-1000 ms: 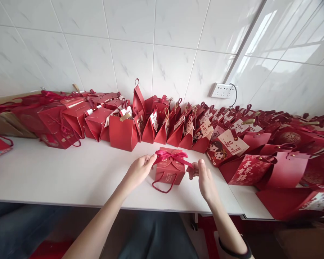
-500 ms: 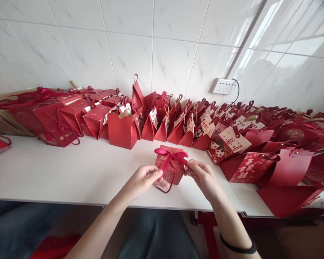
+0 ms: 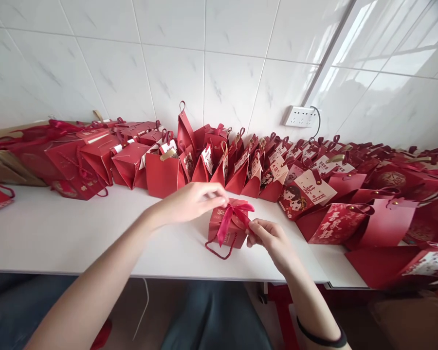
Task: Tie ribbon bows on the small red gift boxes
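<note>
A small red gift box (image 3: 214, 224) with printed characters sits on the white table in front of me. Tied across its top is a shiny crimson ribbon bow (image 3: 230, 212), one tail hanging down the front. My left hand (image 3: 203, 198) is over the box's left top edge, its fingers closed at the bow's left loop, which they hide. Between thumb and fingers my right hand (image 3: 268, 238) pinches the bow's right tail. A twisted dark red cord handle (image 3: 221, 255) droops from the front of the box onto the tabletop.
Many red gift bags (image 3: 164, 175) and boxes line the back of the white table (image 3: 76, 238), spreading forward on the right. Brown cardboard (image 3: 10, 167) lies at far left. A power strip (image 3: 301, 116) is fixed to the tiled wall. A person's dark-clothed leg (image 3: 22, 311) shows at lower left.
My left hand has let go of the hanging left tail and moved up to the bow's left loop. The right hand has drawn the right tail slightly downward.
</note>
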